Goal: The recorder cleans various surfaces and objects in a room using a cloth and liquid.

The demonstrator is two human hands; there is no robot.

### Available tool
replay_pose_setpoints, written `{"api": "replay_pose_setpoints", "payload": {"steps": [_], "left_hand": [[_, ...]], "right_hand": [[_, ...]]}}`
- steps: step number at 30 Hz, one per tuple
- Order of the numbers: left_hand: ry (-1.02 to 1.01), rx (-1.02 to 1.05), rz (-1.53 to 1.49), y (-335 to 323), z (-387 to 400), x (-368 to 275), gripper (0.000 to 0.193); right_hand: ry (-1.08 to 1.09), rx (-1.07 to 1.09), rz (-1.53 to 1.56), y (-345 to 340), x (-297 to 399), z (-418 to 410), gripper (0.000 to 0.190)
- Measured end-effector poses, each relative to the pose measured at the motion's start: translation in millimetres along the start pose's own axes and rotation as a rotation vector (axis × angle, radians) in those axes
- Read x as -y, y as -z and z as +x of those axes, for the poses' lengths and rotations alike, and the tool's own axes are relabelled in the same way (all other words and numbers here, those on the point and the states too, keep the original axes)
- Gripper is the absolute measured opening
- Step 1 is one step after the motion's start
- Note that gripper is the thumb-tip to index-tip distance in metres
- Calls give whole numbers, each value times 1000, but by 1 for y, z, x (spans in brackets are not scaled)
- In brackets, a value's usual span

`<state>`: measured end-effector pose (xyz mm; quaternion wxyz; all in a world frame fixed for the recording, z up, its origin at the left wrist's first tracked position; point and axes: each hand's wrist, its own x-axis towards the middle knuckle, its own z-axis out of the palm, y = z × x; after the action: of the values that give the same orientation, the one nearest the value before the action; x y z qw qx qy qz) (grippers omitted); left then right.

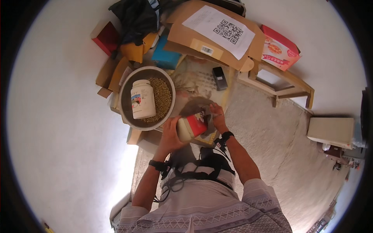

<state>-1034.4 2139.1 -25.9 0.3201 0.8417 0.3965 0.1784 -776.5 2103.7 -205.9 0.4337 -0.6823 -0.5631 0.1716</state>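
Observation:
My left hand (170,133) grips a red and pale box-shaped container (195,125) by its near end, tilted above the front of the table. At its far end, my right hand (218,116) pinches a dark grey cloth or thin bag (208,131), which touches the container's side. I cannot tell which of the two materials it is. To the left stands a round metal basin (124,116) holding small tan beans or grains (163,97). A white plastic jar (145,102) with a printed label lies on them, its neck pointing away from me.
A black phone-like device (219,78) lies on the table (191,68). Behind it sits a cardboard box (183,38) with a printed sheet (209,20) on top. A pink carton (278,48) rests by a wooden stool (294,80) at right. Cardboard pieces (112,74) crowd the left.

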Motion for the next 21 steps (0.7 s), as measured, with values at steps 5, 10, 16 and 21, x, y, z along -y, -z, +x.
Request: {"api": "replay_pose_setpoints", "payload": {"steps": [5,10,16,21], "left_hand": [[12,-6,9,1,-6,12,106],[-22,-32,92,0,-8,17,107],[7,-28,32,6,-11,13,106],[-43,-25,22,5,0,7,103]], "right_hand": [[-77,-65,56,-4,46,-1,27],[-11,-5,218,31,177,7,28],[-17,-15,172,14,125,5,29],[-218,-20,68,19,45,8,28]]}}
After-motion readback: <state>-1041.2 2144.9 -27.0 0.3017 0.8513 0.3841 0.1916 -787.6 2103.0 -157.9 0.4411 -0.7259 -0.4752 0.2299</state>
